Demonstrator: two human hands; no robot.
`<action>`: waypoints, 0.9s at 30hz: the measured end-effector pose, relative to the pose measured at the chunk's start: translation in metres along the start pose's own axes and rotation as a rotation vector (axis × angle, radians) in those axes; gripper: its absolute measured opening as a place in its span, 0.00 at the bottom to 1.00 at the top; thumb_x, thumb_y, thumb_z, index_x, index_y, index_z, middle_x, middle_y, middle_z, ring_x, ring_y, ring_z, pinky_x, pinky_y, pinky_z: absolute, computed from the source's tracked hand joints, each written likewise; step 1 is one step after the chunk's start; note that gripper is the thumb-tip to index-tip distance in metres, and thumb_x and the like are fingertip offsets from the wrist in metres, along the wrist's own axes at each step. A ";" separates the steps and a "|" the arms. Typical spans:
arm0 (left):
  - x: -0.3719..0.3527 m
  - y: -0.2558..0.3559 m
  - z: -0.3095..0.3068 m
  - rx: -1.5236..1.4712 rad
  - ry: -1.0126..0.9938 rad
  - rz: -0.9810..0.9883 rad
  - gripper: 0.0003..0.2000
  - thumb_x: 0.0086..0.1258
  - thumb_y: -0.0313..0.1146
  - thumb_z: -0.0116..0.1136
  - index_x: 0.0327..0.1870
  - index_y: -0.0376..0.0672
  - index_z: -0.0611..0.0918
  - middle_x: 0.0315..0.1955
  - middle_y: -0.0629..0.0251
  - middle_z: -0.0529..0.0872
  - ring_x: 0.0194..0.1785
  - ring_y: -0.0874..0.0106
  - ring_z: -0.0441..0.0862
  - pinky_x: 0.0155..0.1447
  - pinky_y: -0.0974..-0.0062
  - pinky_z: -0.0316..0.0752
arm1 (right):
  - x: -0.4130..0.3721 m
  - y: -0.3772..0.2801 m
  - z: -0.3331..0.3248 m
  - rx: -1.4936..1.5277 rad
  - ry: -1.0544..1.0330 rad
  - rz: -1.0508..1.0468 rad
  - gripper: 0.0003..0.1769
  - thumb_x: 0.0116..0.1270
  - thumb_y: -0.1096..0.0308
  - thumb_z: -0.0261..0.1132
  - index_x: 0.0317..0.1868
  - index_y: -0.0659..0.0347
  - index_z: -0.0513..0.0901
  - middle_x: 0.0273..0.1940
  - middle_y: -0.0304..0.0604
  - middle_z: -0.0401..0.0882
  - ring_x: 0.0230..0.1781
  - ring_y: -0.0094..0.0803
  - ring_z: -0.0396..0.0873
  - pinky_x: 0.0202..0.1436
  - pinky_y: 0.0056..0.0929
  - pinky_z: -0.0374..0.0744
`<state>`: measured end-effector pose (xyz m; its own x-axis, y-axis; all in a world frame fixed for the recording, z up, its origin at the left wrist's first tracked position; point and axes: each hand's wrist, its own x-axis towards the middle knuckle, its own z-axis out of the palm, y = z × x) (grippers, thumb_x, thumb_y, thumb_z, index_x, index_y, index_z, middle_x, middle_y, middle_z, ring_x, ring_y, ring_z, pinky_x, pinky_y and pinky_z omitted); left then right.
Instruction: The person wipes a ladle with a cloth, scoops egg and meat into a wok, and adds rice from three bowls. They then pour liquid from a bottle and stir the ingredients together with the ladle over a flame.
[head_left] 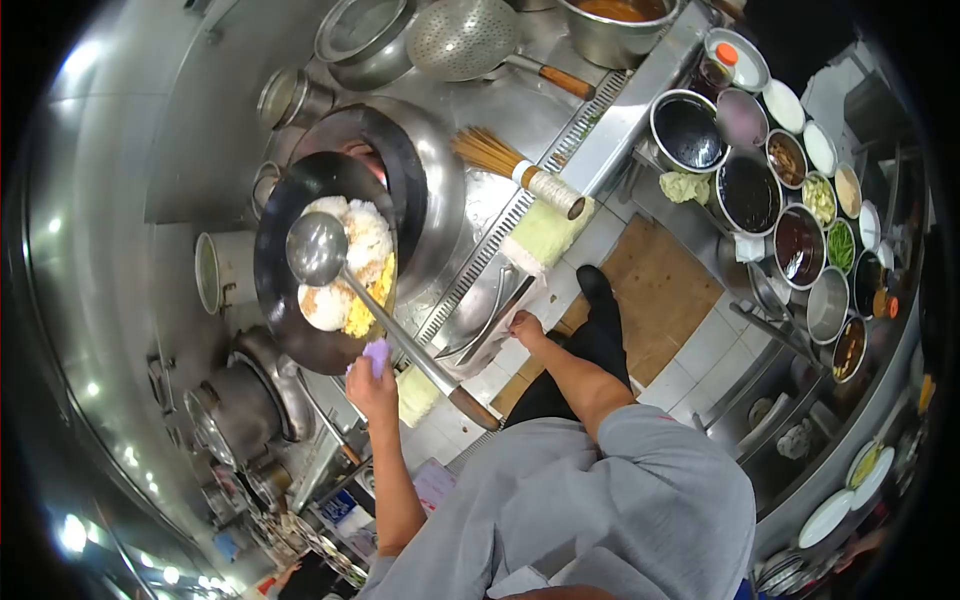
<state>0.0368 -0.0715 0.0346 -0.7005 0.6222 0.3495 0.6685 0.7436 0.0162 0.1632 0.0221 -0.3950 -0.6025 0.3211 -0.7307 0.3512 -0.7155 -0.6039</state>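
- Ladle (316, 248) lay in the wok (285, 310) on rice (365, 238), bowl at 10 o'clock, handle running toward 4 o'clock.
- Left hand (372, 388): grip closed on a purple cloth (376, 353) at the wok's rim.
- Right hand (524, 326) was at the bench (500, 110) edge; I couldn't tell its grip.

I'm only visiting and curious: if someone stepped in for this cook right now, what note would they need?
Left hand: grips the wok rim through a purple cloth.
Right hand: at the stove edge, grip unclear, not on the ladle.
Ladle: bowl lies on the rice, handle sticks out unheld.
Done: rice and egg are in the wok.
Left: rice is in lumps with the egg to one side, not mixed.
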 end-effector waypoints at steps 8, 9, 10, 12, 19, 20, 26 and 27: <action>0.021 -0.002 0.012 -0.031 0.082 -0.045 0.13 0.57 0.33 0.72 0.29 0.40 0.76 0.22 0.51 0.80 0.27 0.50 0.78 0.32 0.56 0.71 | -0.032 -0.018 0.005 0.478 0.053 0.068 0.11 0.61 0.79 0.65 0.45 0.65 0.81 0.40 0.41 0.84 0.42 0.37 0.84 0.45 0.34 0.84; 0.025 -0.006 0.013 -0.042 0.091 -0.044 0.13 0.58 0.33 0.72 0.29 0.40 0.76 0.22 0.51 0.80 0.27 0.50 0.78 0.32 0.57 0.71 | -0.034 -0.020 0.009 0.316 0.078 -0.010 0.11 0.61 0.78 0.66 0.45 0.65 0.81 0.39 0.42 0.84 0.42 0.37 0.85 0.45 0.34 0.84; 0.029 -0.011 0.015 -0.056 0.098 -0.041 0.13 0.58 0.33 0.72 0.29 0.40 0.77 0.22 0.52 0.80 0.27 0.50 0.78 0.32 0.58 0.71 | -0.037 -0.022 0.011 0.155 0.107 -0.086 0.11 0.60 0.78 0.66 0.45 0.66 0.81 0.38 0.42 0.84 0.41 0.36 0.85 0.45 0.34 0.83; 0.032 -0.014 0.018 -0.078 0.103 -0.056 0.13 0.58 0.33 0.73 0.30 0.39 0.77 0.22 0.52 0.80 0.26 0.52 0.78 0.31 0.59 0.71 | -0.044 -0.028 0.016 -0.073 0.169 -0.162 0.12 0.60 0.75 0.67 0.46 0.66 0.81 0.38 0.44 0.85 0.40 0.38 0.85 0.46 0.36 0.83; 0.026 -0.021 0.015 -0.124 0.127 -0.116 0.15 0.58 0.34 0.75 0.29 0.39 0.76 0.20 0.55 0.79 0.23 0.58 0.76 0.29 0.63 0.70 | -0.064 -0.045 0.031 -0.469 0.403 -0.286 0.13 0.61 0.72 0.66 0.46 0.67 0.79 0.38 0.61 0.82 0.42 0.59 0.81 0.46 0.48 0.78; 0.025 -0.023 0.014 -0.124 0.132 -0.115 0.15 0.58 0.34 0.75 0.29 0.39 0.76 0.20 0.55 0.78 0.23 0.58 0.76 0.29 0.64 0.70 | -0.065 -0.044 0.034 -0.490 0.433 -0.321 0.12 0.62 0.72 0.65 0.45 0.67 0.78 0.39 0.63 0.82 0.43 0.63 0.80 0.46 0.51 0.78; 0.028 -0.022 0.006 -0.163 0.131 -0.153 0.16 0.58 0.34 0.75 0.29 0.38 0.76 0.18 0.55 0.77 0.22 0.59 0.75 0.29 0.64 0.70 | -0.020 -0.009 0.011 -0.127 0.177 -0.238 0.11 0.63 0.75 0.64 0.46 0.66 0.79 0.38 0.53 0.84 0.37 0.49 0.84 0.41 0.43 0.81; 0.027 -0.024 0.007 -0.173 0.138 -0.158 0.16 0.58 0.34 0.75 0.29 0.38 0.76 0.18 0.55 0.78 0.22 0.59 0.75 0.29 0.64 0.70 | -0.016 -0.018 0.003 0.048 0.063 -0.167 0.11 0.63 0.75 0.65 0.46 0.65 0.80 0.37 0.49 0.84 0.36 0.45 0.85 0.41 0.40 0.82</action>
<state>0.0000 -0.0711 0.0373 -0.7668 0.4540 0.4538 0.5948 0.7684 0.2363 0.1638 0.0283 -0.3716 -0.6031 0.4753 -0.6406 0.2142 -0.6771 -0.7040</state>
